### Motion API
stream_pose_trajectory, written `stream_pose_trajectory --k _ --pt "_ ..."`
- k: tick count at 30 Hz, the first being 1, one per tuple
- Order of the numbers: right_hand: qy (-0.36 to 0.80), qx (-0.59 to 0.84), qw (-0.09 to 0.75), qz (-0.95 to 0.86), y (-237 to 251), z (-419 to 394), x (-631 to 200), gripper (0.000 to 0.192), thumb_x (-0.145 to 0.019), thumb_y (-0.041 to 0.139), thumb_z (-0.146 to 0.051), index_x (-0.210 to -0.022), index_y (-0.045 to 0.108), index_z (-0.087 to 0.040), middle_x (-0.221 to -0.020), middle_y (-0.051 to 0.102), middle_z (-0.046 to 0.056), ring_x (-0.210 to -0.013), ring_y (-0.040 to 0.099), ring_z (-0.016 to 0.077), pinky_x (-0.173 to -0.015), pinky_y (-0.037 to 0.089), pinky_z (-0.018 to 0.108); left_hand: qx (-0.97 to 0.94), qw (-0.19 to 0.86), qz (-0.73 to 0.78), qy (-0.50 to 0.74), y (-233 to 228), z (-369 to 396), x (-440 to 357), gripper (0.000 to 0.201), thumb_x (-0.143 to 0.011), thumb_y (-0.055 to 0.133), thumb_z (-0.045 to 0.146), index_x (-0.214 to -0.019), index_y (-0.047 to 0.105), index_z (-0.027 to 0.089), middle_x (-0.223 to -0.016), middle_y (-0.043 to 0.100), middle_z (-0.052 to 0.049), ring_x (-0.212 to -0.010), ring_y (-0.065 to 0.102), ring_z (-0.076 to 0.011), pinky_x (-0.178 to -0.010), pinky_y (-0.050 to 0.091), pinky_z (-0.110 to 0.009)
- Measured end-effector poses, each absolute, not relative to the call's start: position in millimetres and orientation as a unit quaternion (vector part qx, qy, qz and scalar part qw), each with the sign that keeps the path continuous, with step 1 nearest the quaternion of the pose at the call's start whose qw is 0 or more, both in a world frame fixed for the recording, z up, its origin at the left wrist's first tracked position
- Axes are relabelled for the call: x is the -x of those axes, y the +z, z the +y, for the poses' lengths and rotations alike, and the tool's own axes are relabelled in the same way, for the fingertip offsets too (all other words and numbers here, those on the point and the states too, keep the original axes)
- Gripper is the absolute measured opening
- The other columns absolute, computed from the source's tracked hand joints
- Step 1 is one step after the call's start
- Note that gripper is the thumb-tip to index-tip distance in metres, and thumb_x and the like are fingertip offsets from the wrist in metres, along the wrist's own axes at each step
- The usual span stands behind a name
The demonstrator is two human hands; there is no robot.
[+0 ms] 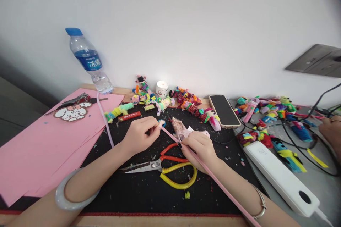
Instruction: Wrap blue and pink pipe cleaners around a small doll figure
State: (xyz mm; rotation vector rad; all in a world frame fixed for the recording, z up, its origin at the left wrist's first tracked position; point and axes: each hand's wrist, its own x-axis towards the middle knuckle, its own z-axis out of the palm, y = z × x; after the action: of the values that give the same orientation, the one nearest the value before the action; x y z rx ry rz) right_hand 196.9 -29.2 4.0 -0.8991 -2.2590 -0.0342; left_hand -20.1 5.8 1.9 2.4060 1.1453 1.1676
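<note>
My left hand [138, 135] pinches the tip of a long pink pipe cleaner [213, 179], fingers closed narrow on it right by a small fuzzy blue-and-white curl at the end. My right hand [201, 148] grips the same stem lower down, fingers wrapped shut around it; the stem runs on along my right forearm to the bottom edge of the frame. Thin, fuzzy, straight.

Both hands hover over a black mat [149, 191], flat, speckled with bright fuzz crumbs. Free mat space is toward me, near the front red edge; the back is crowded.

Just under my hands: one pair of scissors [162, 166], steel blades closed, orange and yellow loop handles, touching the mat. One pink glue gun [181, 129] lies just behind my right hand.

Left of the mat: pink paper sheets [34, 149], smooth, stacked, one pixel-bead bow figure [70, 111] on top. A second pale pipe cleaner [105, 120] curves across paper and mat edge. One clear plastic water bottle [89, 62], blue cap, stands by the wall.

Along the wall: a row of fuzzy multicolor figures [186, 104], too tangled to count, and one small white candle [162, 88]. One dark phone [224, 110] lies face up. Right: another pile of fuzzy figures [266, 120], black cables [301, 138], one white power bank [282, 179], glossy, rounded. Another person's hand [331, 129] shows at the right edge.

One pale bangle [73, 193] on my left wrist, one thin bracelet [259, 202] on my right.
</note>
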Motion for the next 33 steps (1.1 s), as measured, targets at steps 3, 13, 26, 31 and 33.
stream_pose_trajectory --k 3,13,26,31,33 --pt "-0.009 0.336 0.345 -0.876 2.8 -30.9 -196.8 0.018 -0.083 0.047 -0.013 -0.068 0.055 -0.019 -0.055 0.048 0.0 -0.053 0.043 0.0123 -0.053 0.036 0.026 -0.838 0.099 0.373 0.386 0.6 7.6 20.2 0.019 -0.08 0.047 0.012 -0.062 0.045 0.018 -0.057 0.044 0.002 -0.052 0.04 -0.0095 -0.053 0.031 -0.023" --pt "0.01 0.329 0.345 -0.879 2.1 -35.2 -193.5 0.02 -0.083 0.045 -0.01 -0.067 0.053 -0.018 -0.054 0.048 0.0 -0.052 0.04 0.0122 -0.052 0.034 0.024 -0.872 -0.009 0.375 0.314 0.9 11.1 19.6 0.022 -0.084 0.043 0.016 -0.062 0.047 0.018 -0.058 0.049 0.001 -0.053 0.043 -0.0104 -0.053 0.032 -0.023" --pt "0.042 0.33 0.357 -0.873 -3.4 -34.9 -191.6 0.016 -0.082 0.057 -0.023 -0.067 0.054 -0.018 -0.056 0.051 -0.002 -0.052 0.043 0.0103 -0.053 0.034 0.022 -0.875 0.062 0.351 0.329 -0.4 9.4 18.7 0.019 -0.082 0.046 0.015 -0.063 0.049 0.016 -0.057 0.047 0.003 -0.052 0.042 -0.0083 -0.052 0.032 -0.021" --pt "0.018 0.328 0.348 -0.878 -3.2 -34.7 -190.5 0.016 -0.081 0.057 -0.02 -0.066 0.054 -0.017 -0.055 0.052 -0.001 -0.052 0.043 0.0106 -0.053 0.034 0.023 -0.893 0.073 0.32 0.308 -2.0 4.3 13.9 0.024 -0.083 0.045 0.017 -0.059 0.045 0.017 -0.055 0.044 0.003 -0.051 0.039 -0.0089 -0.051 0.031 -0.022" --pt "0.014 0.329 0.346 -0.878 -2.4 -35.5 -189.3 0.016 -0.082 0.054 -0.016 -0.065 0.054 -0.017 -0.055 0.052 0.0 -0.053 0.044 0.0107 -0.053 0.035 0.023 -0.897 0.078 0.312 0.305 -2.3 3.5 13.8 0.025 -0.084 0.044 0.017 -0.059 0.046 0.016 -0.055 0.045 0.002 -0.051 0.04 -0.0093 -0.051 0.032 -0.023"
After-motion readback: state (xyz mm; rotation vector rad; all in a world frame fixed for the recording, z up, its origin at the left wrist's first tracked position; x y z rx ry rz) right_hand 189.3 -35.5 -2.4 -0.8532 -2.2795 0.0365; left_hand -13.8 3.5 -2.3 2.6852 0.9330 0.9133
